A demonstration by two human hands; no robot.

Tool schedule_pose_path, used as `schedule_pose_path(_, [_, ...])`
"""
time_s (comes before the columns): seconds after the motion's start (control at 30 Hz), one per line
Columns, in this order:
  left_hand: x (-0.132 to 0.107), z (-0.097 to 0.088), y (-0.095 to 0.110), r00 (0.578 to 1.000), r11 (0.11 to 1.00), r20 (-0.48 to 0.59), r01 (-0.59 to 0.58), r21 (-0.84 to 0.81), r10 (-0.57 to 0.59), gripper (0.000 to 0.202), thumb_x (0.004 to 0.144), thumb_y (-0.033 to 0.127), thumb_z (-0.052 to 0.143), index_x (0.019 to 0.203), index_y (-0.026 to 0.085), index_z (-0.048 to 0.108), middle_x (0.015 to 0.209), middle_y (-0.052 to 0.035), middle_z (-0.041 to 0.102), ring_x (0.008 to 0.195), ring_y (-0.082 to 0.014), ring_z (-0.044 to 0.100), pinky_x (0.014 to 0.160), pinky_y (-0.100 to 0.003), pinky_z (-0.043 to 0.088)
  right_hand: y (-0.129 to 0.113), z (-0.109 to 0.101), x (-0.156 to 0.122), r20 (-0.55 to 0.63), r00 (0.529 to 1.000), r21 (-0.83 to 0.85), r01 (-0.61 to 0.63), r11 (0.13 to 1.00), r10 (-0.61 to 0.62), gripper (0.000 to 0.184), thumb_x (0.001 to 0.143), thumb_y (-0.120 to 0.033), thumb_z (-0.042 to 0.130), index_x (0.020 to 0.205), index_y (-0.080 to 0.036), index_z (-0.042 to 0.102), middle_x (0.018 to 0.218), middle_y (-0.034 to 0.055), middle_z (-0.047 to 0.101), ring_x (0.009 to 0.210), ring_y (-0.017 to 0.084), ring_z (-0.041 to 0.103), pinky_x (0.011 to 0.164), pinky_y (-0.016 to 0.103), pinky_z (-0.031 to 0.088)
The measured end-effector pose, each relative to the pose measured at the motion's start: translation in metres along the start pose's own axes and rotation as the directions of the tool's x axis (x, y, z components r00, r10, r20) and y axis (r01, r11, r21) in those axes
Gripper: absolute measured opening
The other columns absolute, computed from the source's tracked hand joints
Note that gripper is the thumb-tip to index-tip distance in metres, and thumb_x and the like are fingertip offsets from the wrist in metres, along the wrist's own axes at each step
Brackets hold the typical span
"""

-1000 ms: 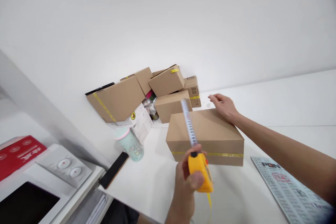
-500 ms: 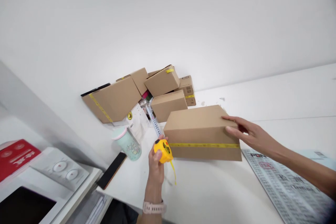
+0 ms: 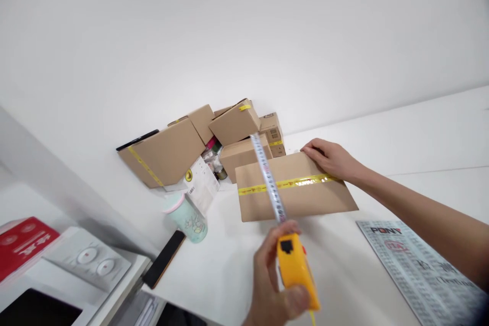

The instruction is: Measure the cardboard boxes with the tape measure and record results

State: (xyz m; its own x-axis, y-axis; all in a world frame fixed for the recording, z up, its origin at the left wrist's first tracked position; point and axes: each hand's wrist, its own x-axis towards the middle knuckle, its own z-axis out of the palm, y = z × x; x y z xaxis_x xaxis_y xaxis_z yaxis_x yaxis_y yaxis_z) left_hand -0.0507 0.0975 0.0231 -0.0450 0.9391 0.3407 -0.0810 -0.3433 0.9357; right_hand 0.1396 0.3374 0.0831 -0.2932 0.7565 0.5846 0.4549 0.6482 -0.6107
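My left hand [image 3: 273, 277] is closed around a yellow tape measure [image 3: 297, 267], close to the camera. Its metal blade [image 3: 269, 178] sticks out away from me and passes in front of a brown cardboard box [image 3: 296, 196]. Whether the blade touches the box I cannot tell. A strip of yellow printed tape runs along the box's facing side. My right hand [image 3: 328, 158] grips the box at its upper right edge, fingers behind and out of sight. The box is tilted, with its taped side turned towards me.
Several cardboard boxes [image 3: 168, 150] are stacked against the wall. A mint-green tumbler [image 3: 191, 219] with a pink rim stands at the left, beside a black flat object [image 3: 164, 260]. A microwave [image 3: 72, 270] is at lower left. A printed pad [image 3: 412, 265] lies at right.
My left hand has moved right and nearer to me, bringing the tape blade across the box. The box has been turned so its taped side faces up; my right hand has shifted to its upper edge.
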Motion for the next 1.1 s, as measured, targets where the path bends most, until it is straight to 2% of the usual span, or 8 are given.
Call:
schedule_pose_path(0.07, [-0.004, 0.013, -0.011, 0.994, 0.99, 0.064, 0.095, -0.108, -0.088, 0.087, 0.058, 0.066, 0.086, 0.129, 0.02, 0.069, 0.123, -0.0146, 0.064, 0.091, -0.0248, 0.062, 0.079, -0.033, 0.053, 0.0, 0.003, 0.004, -0.027, 0.993, -0.064, 0.112, 0.992, -0.114, 0.03, 0.097, -0.035, 0.041, 0.102, -0.024, 0.069, 0.098, 0.0076, 0.075, 0.092, 0.028, 0.066, 0.08, 0.043, 0.05])
schedule_pose_path(0.17, [0.0, 0.023, -0.025, 0.99, 0.964, 0.082, 0.129, -0.232, -0.112, 0.083, 0.055, 0.06, 0.09, 0.126, 0.022, 0.072, 0.12, -0.0136, 0.065, 0.09, -0.0238, 0.061, 0.079, -0.034, 0.052, -0.001, 0.005, 0.007, 0.027, 0.97, -0.222, 0.241, 0.945, -0.241, 0.041, 0.098, -0.022, 0.037, 0.125, -0.026, 0.066, 0.099, 0.0089, 0.072, 0.094, 0.029, 0.063, 0.08, 0.043, 0.048])
schedule_pose_path(0.37, [0.002, 0.023, -0.035, 0.989, 0.944, 0.096, 0.14, -0.297, -0.117, 0.08, 0.055, 0.058, 0.091, 0.124, 0.024, 0.073, 0.118, -0.0126, 0.066, 0.09, -0.0223, 0.06, 0.081, -0.034, 0.05, -0.005, 0.006, 0.009, 0.166, 0.933, -0.43, 0.359, 0.828, -0.319, 0.072, 0.085, 0.0, 0.041, 0.144, -0.038, 0.057, 0.1, 0.0072, 0.067, 0.085, 0.025, 0.057, 0.074, 0.036, 0.041])
schedule_pose_path(0.5, [-0.008, 0.025, -0.04, 0.985, 0.951, 0.104, 0.164, -0.263, -0.141, 0.083, 0.058, 0.058, 0.09, 0.13, 0.023, 0.069, 0.124, -0.014, 0.063, 0.095, -0.0251, 0.06, 0.089, -0.039, 0.049, -0.002, 0.008, 0.013, 0.209, 0.922, -0.454, 0.386, 0.803, -0.325, 0.075, 0.084, 0.0, 0.044, 0.145, -0.041, 0.057, 0.104, 0.0071, 0.068, 0.087, 0.025, 0.056, 0.075, 0.036, 0.039])
schedule_pose_path(0.7, [-0.019, 0.03, -0.055, 0.986, 0.958, 0.078, 0.159, -0.239, -0.144, 0.083, 0.059, 0.061, 0.088, 0.13, 0.022, 0.068, 0.124, -0.0145, 0.062, 0.095, -0.0257, 0.06, 0.087, -0.04, 0.05, 0.001, 0.009, 0.017, 0.226, 0.908, -0.46, 0.419, 0.783, -0.353, 0.071, 0.083, 0.001, 0.044, 0.137, -0.039, 0.065, 0.105, 0.0076, 0.068, 0.087, 0.025, 0.055, 0.073, 0.035, 0.038])
schedule_pose_path(0.83, [-0.018, 0.03, -0.067, 0.971, 0.957, 0.074, 0.237, -0.169, -0.228, 0.096, 0.05, 0.064, 0.09, 0.131, 0.02, 0.064, 0.13, -0.0168, 0.059, 0.099, -0.0304, 0.06, 0.085, -0.043, 0.052, 0.004, 0.01, 0.018, 0.213, 0.9, -0.454, 0.435, 0.778, -0.379, 0.071, 0.081, 0.002, 0.043, 0.133, -0.04, 0.068, 0.103, 0.0072, 0.069, 0.086, 0.024, 0.054, 0.072, 0.035, 0.038])
schedule_pose_path(0.97, [-0.016, 0.033, -0.068, 0.941, 0.931, 0.072, 0.337, -0.141, -0.33, 0.096, 0.042, 0.048, 0.094, 0.129, 0.02, 0.064, 0.132, -0.0172, 0.059, 0.1, -0.0321, 0.06, 0.078, -0.041, 0.052, 0.005, 0.01, 0.017, 0.198, 0.897, -0.438, 0.442, 0.782, -0.396, 0.068, 0.083, -0.001, 0.043, 0.133, -0.039, 0.069, 0.103, 0.0082, 0.069, 0.085, 0.024, 0.053, 0.072, 0.036, 0.039])
schedule_pose_path(1.1, [-0.015, 0.035, -0.061, 0.908, 0.893, 0.104, 0.417, -0.168, -0.405, 0.097, 0.038, 0.032, 0.094, 0.129, 0.02, 0.063, 0.129, -0.017, 0.063, 0.114, -0.0381, 0.058, 0.091, -0.046, 0.05, 0.004, 0.009, 0.016, 0.192, 0.9, -0.427, 0.435, 0.793, -0.391, 0.066, 0.084, -0.002, 0.043, 0.132, -0.039, 0.069, 0.103, 0.0083, 0.068, 0.085, 0.025, 0.053, 0.072, 0.037, 0.038])
